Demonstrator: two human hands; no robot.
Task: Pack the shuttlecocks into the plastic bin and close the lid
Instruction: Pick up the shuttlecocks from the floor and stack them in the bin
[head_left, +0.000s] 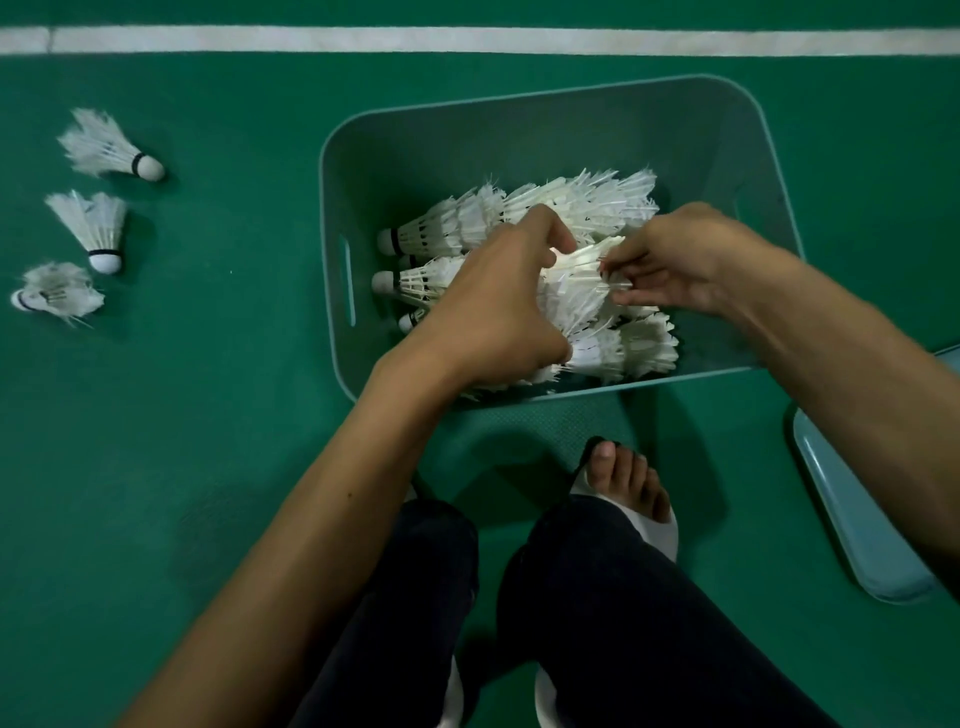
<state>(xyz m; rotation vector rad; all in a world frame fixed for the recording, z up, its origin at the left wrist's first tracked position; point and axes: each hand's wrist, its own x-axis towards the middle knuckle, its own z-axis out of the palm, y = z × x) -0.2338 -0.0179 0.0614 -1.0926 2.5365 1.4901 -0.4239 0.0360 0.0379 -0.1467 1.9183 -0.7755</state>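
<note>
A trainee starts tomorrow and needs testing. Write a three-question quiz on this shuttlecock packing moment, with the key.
1. True or false: the lid already sits on the bin.
2. How many loose shuttlecocks lie on the floor left of the bin?
3. What are the left hand and right hand doing?
A) holding a stack of shuttlecocks inside the bin
B) lifting the lid
C) resting flat on the floor

Key: 1 false, the lid lies on the floor to the right of the bin; 2 three; 3 A.
</note>
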